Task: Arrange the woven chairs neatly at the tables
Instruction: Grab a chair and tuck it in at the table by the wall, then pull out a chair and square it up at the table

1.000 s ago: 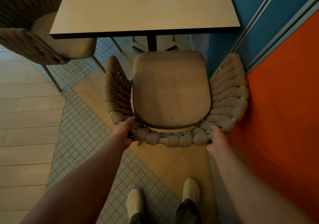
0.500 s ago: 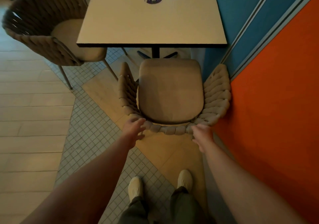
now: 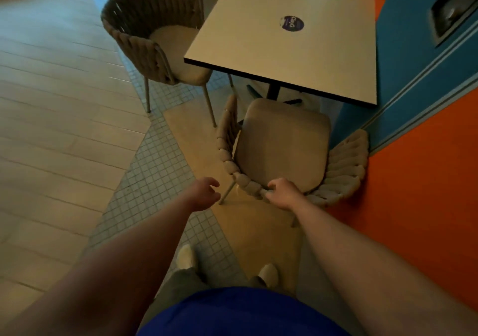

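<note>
A beige woven chair (image 3: pixel 284 149) stands at the near side of a square pale table (image 3: pixel 289 38), its seat front just under the table edge and its right arm against the wall. My right hand (image 3: pixel 283 193) grips the woven back rim of this chair. My left hand (image 3: pixel 204 193) hangs in the air to the left of the chair, off the rim, fingers loosely curled and holding nothing. A second woven chair (image 3: pixel 157 33) stands at the table's left side, its seat partly under the tabletop.
An orange and blue wall (image 3: pixel 424 170) runs close along the right of the chair and table. A round purple sticker (image 3: pixel 292 23) lies on the tabletop. The floor is pale planks at the left and small tiles near my feet (image 3: pixel 186 258).
My left hand has let go of the chair's back rim and pulled away to the left. My right hand has slid left along the rim. The view has backed away and turned left.
</note>
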Demonstrator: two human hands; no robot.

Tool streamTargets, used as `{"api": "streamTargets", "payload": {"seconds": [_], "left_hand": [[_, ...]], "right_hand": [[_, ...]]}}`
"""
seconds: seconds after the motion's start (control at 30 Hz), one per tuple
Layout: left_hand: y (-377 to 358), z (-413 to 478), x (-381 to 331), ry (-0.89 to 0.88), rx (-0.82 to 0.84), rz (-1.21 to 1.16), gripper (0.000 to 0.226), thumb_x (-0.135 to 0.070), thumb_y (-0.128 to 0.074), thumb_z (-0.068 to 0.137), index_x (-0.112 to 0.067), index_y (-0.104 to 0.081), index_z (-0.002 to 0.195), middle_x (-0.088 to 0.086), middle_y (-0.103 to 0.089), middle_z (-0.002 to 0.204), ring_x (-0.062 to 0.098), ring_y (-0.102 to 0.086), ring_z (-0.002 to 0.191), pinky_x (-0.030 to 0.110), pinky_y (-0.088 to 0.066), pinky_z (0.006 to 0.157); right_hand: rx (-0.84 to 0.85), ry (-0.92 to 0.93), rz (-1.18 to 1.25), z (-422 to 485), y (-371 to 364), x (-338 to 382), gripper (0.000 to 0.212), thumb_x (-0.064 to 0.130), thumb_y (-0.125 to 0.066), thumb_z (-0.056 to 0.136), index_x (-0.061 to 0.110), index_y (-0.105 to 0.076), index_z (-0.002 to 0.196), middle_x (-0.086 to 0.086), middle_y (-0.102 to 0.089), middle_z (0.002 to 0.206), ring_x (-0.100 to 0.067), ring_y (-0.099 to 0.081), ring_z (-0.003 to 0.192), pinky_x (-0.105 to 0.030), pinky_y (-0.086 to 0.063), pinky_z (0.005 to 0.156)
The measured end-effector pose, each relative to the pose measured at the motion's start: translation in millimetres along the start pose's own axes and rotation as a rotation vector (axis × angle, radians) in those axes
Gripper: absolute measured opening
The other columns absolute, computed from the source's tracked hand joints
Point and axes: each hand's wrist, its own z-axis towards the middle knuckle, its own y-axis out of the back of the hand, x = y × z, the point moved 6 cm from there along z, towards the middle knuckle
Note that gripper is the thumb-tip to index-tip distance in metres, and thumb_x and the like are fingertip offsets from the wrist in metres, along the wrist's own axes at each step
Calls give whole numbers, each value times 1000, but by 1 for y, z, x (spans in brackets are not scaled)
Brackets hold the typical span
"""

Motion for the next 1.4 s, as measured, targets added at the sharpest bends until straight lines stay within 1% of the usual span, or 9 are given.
{"api": "streamTargets", "payload": {"seconds": [0.1,0.3,0.4,0.5,0.67,0.8,1.13,1.27,1.4], "left_hand": [[14,4,24,-13,26,94,44,-27,-62,94,-21,-55,138,4,-64,129,19,-61,118,32,-48,100],[85,21,99,-20,55,-50,43,-24,-62,96,-15,-56,137,8,-65,129,22,-62,116,35,-49,102],[132,29,142,-10,22,-85,41,-22,-62,95,-13,-58,135,12,-67,127,23,-65,112,34,-52,98],[182,30,183,6,-2,-80,41,-21,-63,96,-13,-58,136,12,-68,126,23,-65,109,28,-49,89],[248,43,225,15,-38,-118,41,-22,-63,95,-13,-59,134,11,-70,119,21,-66,100,33,-53,87],[293,66,255,45,-50,-141,39,-22,-62,96,-13,-59,134,11,-69,120,23,-66,107,36,-53,93],[453,191,312,51,-40,-104,40,-24,-61,96,-15,-59,135,7,-68,120,17,-62,98,25,-46,81],[530,234,326,43,-66,-87,39,-24,-59,97,-17,-58,135,5,-68,121,15,-61,96,23,-44,80],[601,272,342,16,-88,-105,29,-22,-61,96,-24,-61,124,-1,-68,109,12,-64,93,19,-48,75]], "right_hand": [[35,23,-97,11,-11,32,28,30,-58,88,14,-69,108,-10,-69,112,-29,-63,106,-26,-43,77],[92,28,-87,47,-54,130,36,25,-61,89,3,-66,117,-22,-63,127,-23,-59,106,-27,-43,84],[57,49,-88,73,-71,177,54,45,-57,78,15,-65,123,-13,-60,133,-25,-57,115,-29,-44,97],[88,85,-83,69,-86,249,52,35,-58,90,13,-55,137,-8,-57,140,-27,-54,127,-32,-43,105],[102,136,-69,91,-98,332,51,29,-56,96,13,-48,144,-7,-50,147,-25,-50,131,-30,-41,102],[109,162,-75,125,-103,392,51,27,-55,96,13,-46,145,-8,-49,147,-24,-51,129,-30,-43,98],[152,113,-2,265,-109,540,50,26,-56,95,12,-48,143,-9,-50,146,-24,-50,131,-31,-43,105],[171,91,57,316,-96,607,49,27,-56,95,12,-49,142,-9,-51,144,-24,-51,128,-29,-45,100],[148,79,77,358,-81,671,46,29,-59,92,13,-56,135,-9,-58,137,-23,-57,121,-28,-47,98]]}}
